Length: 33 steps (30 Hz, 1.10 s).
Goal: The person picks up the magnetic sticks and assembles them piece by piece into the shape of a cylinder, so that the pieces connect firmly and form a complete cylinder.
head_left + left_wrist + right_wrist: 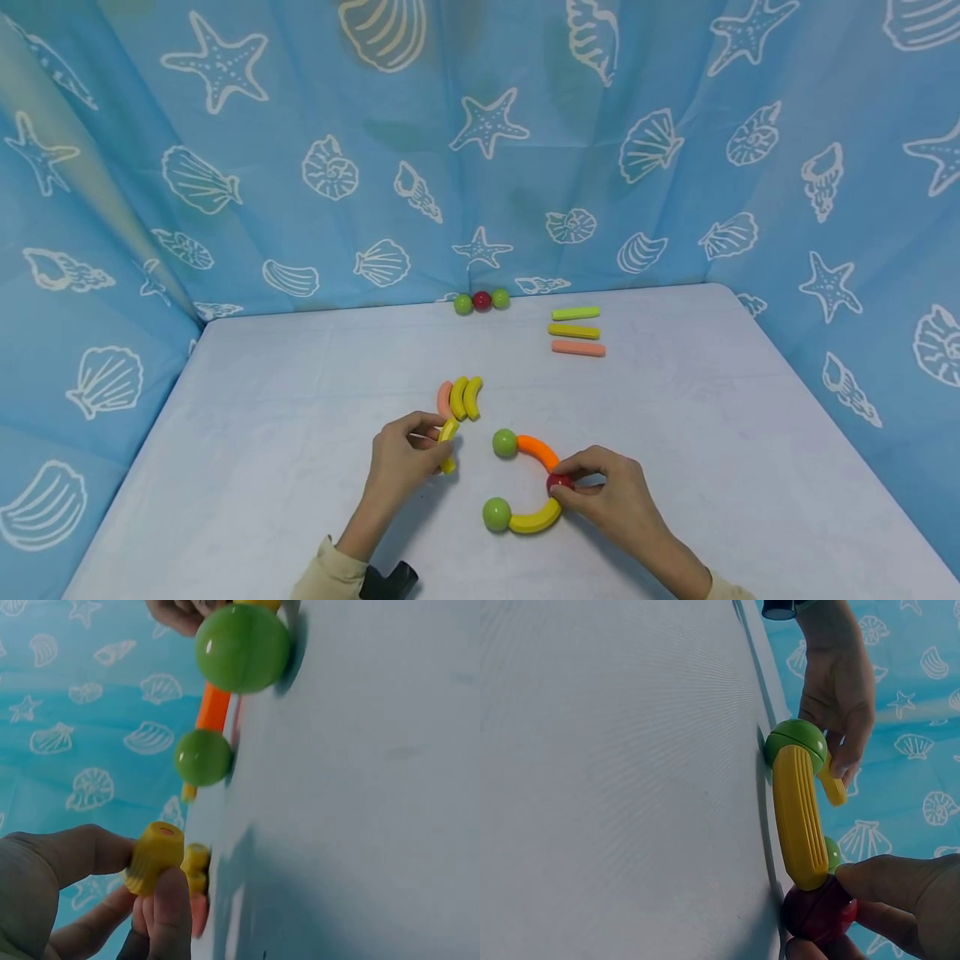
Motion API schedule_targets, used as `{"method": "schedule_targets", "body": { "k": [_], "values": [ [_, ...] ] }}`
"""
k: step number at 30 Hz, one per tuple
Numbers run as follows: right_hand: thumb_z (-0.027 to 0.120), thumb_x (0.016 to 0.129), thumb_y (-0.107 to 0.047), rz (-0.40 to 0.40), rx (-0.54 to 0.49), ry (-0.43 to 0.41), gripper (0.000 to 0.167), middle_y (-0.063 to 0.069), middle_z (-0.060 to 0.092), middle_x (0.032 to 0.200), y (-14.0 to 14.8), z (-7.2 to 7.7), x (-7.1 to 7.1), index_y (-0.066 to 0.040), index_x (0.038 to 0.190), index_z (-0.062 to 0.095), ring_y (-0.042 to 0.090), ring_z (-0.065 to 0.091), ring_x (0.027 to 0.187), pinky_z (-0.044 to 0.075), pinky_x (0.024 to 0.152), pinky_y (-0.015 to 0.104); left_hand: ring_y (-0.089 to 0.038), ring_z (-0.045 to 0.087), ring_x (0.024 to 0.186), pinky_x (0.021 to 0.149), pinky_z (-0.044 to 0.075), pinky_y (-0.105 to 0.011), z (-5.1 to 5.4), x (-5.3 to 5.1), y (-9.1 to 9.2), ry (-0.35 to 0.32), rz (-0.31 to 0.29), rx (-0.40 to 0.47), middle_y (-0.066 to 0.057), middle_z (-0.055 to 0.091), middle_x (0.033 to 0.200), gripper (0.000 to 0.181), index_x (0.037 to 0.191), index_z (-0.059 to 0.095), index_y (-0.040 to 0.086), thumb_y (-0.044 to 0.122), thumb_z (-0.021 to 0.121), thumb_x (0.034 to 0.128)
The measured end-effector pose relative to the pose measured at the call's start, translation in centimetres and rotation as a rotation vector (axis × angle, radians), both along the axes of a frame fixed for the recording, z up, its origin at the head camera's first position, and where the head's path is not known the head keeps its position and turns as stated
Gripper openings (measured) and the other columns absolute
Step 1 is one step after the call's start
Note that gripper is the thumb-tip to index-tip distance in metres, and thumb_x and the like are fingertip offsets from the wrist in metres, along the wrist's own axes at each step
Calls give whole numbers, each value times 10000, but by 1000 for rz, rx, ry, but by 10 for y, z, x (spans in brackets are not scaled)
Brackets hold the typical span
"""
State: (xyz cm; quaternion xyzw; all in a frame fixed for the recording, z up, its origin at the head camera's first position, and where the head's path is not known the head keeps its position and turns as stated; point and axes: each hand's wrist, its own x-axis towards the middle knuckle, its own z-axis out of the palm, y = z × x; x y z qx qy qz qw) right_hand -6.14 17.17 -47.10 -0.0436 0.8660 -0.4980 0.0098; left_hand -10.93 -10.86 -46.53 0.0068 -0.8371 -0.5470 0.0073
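Left hand [405, 461]: you pinch the loose yellow curve [448, 447], left of the open arc.
Right hand [611, 500]: you pinch the red ball [810, 911] at the arc's right, between the orange curve [538, 451] and joined yellow curve [536, 522]; best hold it steady.
Green balls, far [505, 443] and near [497, 514]: meet either squarely, end-on, pressing gently lest the arc twist.

left sleeve [330, 571] beige | right sleeve [726, 588] beige | wrist device [390, 582] black
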Motion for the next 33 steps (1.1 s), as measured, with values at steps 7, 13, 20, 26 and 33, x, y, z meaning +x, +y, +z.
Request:
{"method": "schedule_targets", "body": {
  "k": [7, 13, 20, 26, 33],
  "values": [
    [864, 758, -50, 9, -23, 8, 218, -49, 683, 881, 1, -2, 2, -186, 894, 764, 141, 652, 810, 578, 698, 228, -190, 622, 747, 538, 572, -282, -1, 7, 7, -45, -62, 27, -72, 635, 894, 273, 1048, 724, 43, 22, 778, 781],
    [866, 757, -46, 17, -49, 21, 229, -44, 686, 903, 3, -4, 3, -177, 912, 759, 143, 664, 825, 581, 708, 240, -186, 623, 742, 555, 580, -291, 0, 10, 11, -93, -90, 40, -81, 621, 894, 287, 1047, 715, 34, 18, 787, 769],
    [865, 760, -50, 29, -76, 32, 230, -34, 687, 918, 4, -6, 4, -174, 920, 754, 149, 670, 846, 580, 721, 244, -180, 631, 732, 568, 587, -313, 1, 14, 16, -158, -117, 69, -88, 612, 898, 295, 1049, 711, 25, 29, 797, 768],
    [866, 762, -54, 38, -97, 47, 236, -31, 687, 929, 5, -7, 5, -168, 935, 752, 156, 672, 860, 582, 728, 255, -175, 624, 734, 570, 586, -309, 1, 18, 18, -185, -124, 72, -82, 612, 903, 296, 1053, 708, 33, 45, 798, 771],
    [867, 763, -62, 35, -90, 50, 238, -43, 685, 927, 5, -8, 5, -173, 938, 752, 150, 669, 857, 582, 728, 256, -172, 622, 724, 554, 579, -297, -4, 20, 22, -169, -138, 59, -63, 614, 883, 287, 1036, 708, 39, 55, 802, 765]
  ]
}}
